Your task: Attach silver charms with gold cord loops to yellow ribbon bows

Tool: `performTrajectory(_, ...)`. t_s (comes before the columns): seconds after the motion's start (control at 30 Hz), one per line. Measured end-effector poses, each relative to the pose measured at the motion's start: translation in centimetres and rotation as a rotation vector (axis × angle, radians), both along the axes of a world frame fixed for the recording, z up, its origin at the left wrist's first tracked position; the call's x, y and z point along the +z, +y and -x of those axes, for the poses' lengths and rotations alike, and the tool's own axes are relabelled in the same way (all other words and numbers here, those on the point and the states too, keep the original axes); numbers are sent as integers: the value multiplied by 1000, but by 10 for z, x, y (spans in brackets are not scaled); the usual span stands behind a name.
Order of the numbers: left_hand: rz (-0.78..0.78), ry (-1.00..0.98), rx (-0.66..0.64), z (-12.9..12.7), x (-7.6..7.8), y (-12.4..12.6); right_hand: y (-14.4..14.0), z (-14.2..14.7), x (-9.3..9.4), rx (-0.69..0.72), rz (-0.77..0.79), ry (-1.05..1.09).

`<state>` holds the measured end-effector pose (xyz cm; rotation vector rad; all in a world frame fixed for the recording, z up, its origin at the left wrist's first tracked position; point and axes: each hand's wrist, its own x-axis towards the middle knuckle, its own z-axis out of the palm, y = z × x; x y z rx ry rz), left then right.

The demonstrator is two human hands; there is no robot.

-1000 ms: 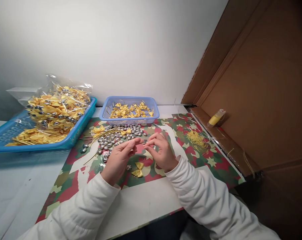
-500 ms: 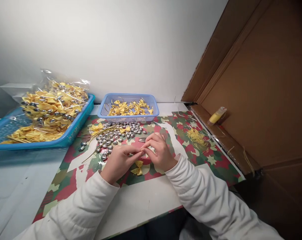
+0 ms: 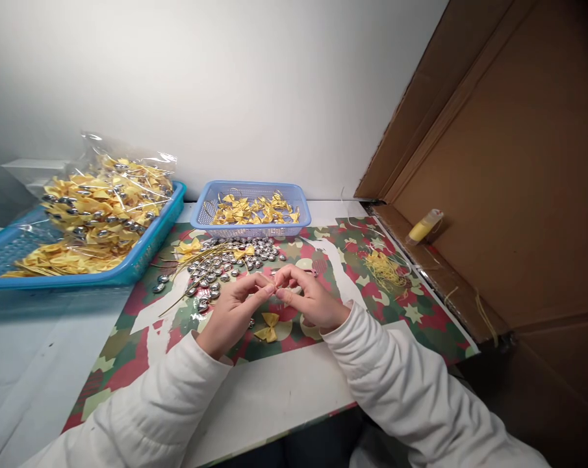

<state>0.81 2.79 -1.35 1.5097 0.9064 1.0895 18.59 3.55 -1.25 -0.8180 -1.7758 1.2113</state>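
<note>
Head view: both forearms, in white sleeves, come in from the bottom edge and angle inward so that the two hands meet over the middle of the patterned mat (image 3: 410,312) on the counter (image 3: 274,396). The left hand (image 3: 232,311) is turned with its back toward the camera, wrist slightly raised, thumb and forefinger pinched together and pointing right. The right hand (image 3: 309,300) mirrors it, fingers curled, thumb and forefinger closed and pointing left. The two pinches touch at the fingertips, and whatever small piece sits between them is too small to make out; both hands are narrow, closed at the tips.

Just below the hands, a yellow bow (image 3: 268,326) lies flat on the mat, apart from the fingers, with a single silver bead (image 3: 251,322) beside its left edge, near the left hand. Beyond the hands lies a spread heap of silver beads (image 3: 225,263) mixed with thin gold strands. Behind that stands a small lavender basket (image 3: 247,232) holding more yellow bows. To the left, a large blue tray (image 3: 142,260) carries a clear bag (image 3: 103,201) filled with bows and beads. To the right on the mat is a tangle of yellow thread (image 3: 382,270), and a small yellow bottle (image 3: 423,227) lies by the cardboard panel (image 3: 518,162).
</note>
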Motion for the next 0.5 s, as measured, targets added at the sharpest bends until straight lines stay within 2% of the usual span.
performTrajectory(0.17,48,-11,13,-3,3,-2,1,1,-2,-72,-62,-45)
performTrajectory(0.3,68,-8,43,-5,3,-4,1,0,-1,-168,-178,-115)
performTrajectory(0.5,-36,109,138,-6,3,-4,-3,1,-1,-217,-344,-180)
